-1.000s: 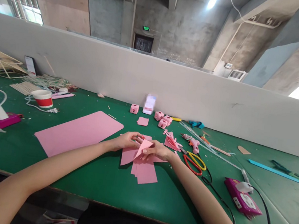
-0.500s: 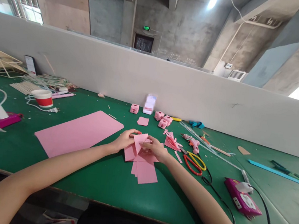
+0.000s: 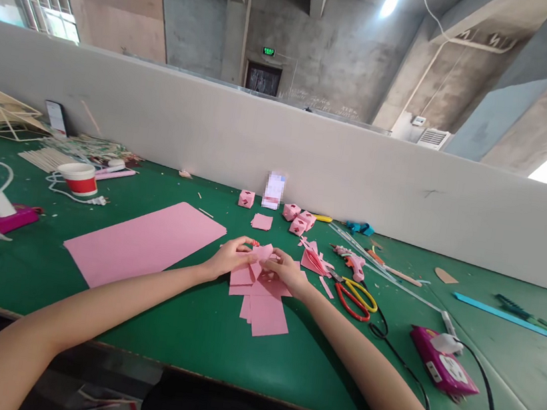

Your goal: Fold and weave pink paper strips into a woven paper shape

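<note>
1. A person's left hand point(image 3: 224, 260) and right hand point(image 3: 290, 274) pinch a folded piece of pink paper point(image 3: 261, 254) between them, fingertips of both closed on it, above the middle of a green table point(image 3: 194, 346).
2. Loose pink paper pieces point(image 3: 271, 317) overlap beneath the hands and toward the near edge.
3. At left, a large pink sheet point(image 3: 145, 242) lies flat; at right, scissors point(image 3: 356, 298) rest near a glue gun point(image 3: 357, 264).
4. Pink paper cubes point(image 3: 291, 212) sit at the far side near a phone point(image 3: 274, 191).
</note>
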### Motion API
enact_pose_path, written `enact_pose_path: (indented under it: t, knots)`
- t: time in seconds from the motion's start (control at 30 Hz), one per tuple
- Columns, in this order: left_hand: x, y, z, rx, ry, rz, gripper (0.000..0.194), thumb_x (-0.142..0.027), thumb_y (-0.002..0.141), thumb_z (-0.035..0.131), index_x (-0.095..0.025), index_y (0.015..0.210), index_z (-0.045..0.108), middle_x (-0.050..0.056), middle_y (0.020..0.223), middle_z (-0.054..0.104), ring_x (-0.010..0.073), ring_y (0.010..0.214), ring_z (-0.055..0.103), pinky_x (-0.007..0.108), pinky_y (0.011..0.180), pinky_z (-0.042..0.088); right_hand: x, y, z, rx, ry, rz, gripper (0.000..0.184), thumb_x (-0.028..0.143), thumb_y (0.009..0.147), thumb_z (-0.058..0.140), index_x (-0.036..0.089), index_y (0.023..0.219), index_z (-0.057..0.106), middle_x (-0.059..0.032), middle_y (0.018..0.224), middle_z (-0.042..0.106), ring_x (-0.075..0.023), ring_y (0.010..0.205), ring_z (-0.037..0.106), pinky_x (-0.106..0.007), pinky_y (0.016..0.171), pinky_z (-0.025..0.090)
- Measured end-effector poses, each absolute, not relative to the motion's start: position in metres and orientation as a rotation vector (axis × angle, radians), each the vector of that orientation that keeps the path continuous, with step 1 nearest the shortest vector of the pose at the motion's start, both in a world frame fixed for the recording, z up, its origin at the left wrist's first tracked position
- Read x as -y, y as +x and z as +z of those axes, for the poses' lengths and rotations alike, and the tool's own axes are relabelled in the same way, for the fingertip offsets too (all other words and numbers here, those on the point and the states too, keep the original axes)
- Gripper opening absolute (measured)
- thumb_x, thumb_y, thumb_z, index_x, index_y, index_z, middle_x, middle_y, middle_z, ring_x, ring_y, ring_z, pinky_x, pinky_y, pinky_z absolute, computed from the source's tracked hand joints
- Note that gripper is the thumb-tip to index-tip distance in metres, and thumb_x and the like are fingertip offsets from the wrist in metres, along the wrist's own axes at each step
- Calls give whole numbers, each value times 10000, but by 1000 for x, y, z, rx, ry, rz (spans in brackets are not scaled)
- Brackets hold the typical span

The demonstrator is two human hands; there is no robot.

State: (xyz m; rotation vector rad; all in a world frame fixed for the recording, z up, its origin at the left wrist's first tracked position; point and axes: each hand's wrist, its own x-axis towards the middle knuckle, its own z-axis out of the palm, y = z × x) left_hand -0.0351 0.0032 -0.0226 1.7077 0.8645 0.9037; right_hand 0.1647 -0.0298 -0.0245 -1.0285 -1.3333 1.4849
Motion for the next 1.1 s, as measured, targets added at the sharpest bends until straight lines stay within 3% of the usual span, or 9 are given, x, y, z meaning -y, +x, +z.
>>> enact_pose_path:
  t: [0.23, 0.43, 0.73, 0.97, 1.1]
  knots:
    - [1, -33, -18, -841, 1709, 877, 584, -444, 733, 759, -194, 1211, 536, 103, 1154, 685, 260, 1009, 662, 346, 852, 505, 30, 165, -29, 1200, -1014, 1472, 380, 369, 714, 758, 210, 929, 488, 46, 663, 590, -143, 547, 636, -342, 636, 568]
    - [1, -33, -18, -846, 1647, 865, 543, -446, 732, 750, -181, 1162, 550, 95, 1070, 698, 238, 887, 669, 320, 742, 505, 34, 162, -29, 1237, -1050, 1381, 378, 402, 719, 728, 221, 938, 479, 50, 681, 588, -147, 542, 643, -317, 593, 558]
    - [-4, -33, -23, -891, 1679, 925, 504, -497, 741, 719, -159, 1095, 597, 0, 723, 626, 156, 639, 552, 260, 603, 378, 37, 159, -26, 1307, -1096, 1315, 335, 377, 723, 705, 237, 898, 456, 62, 675, 597, -150, 551, 651, -273, 551, 524]
    - [-3, -34, -22, -865, 1676, 931, 501, -512, 737, 717, -171, 1089, 613, -20, 676, 592, 150, 614, 525, 252, 581, 354, 34, 158, -25, 1228, -1103, 1337, 392, 562, 755, 678, 215, 804, 504, 34, 654, 566, -140, 526, 625, -312, 571, 564]
    - [-2, -34, -20, -884, 1685, 924, 489, -496, 735, 722, -170, 1084, 615, 1, 725, 632, 165, 659, 564, 262, 612, 393, 32, 157, -27, 1187, -1107, 1348, 392, 562, 729, 711, 205, 728, 549, 8, 640, 582, -149, 559, 613, -333, 623, 577]
